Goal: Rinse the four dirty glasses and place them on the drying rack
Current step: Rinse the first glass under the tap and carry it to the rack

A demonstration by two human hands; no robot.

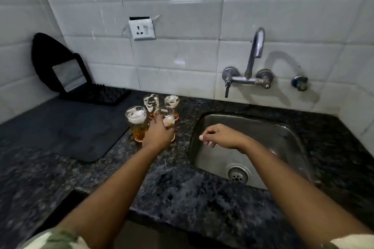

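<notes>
Several dirty glasses with foam and amber liquid stand grouped on the dark granite counter left of the sink. My left hand [157, 133] is wrapped around the nearest glass [167, 116], which still rests on the counter. A fuller glass [137, 121] stands just to its left, and two more glasses [150, 102] [172, 102] stand behind. My right hand [217, 135] hovers over the sink's left edge, fingers loosely curled, holding nothing. A black drying rack [101, 95] sits at the back left, by the wall.
The steel sink [283, 133] with its drain [237, 175] lies to the right. A wall tap [254, 54] curves out above it, no water running. A dark mat [66, 127] covers the counter on the left. A wall socket [141, 29] is above the glasses.
</notes>
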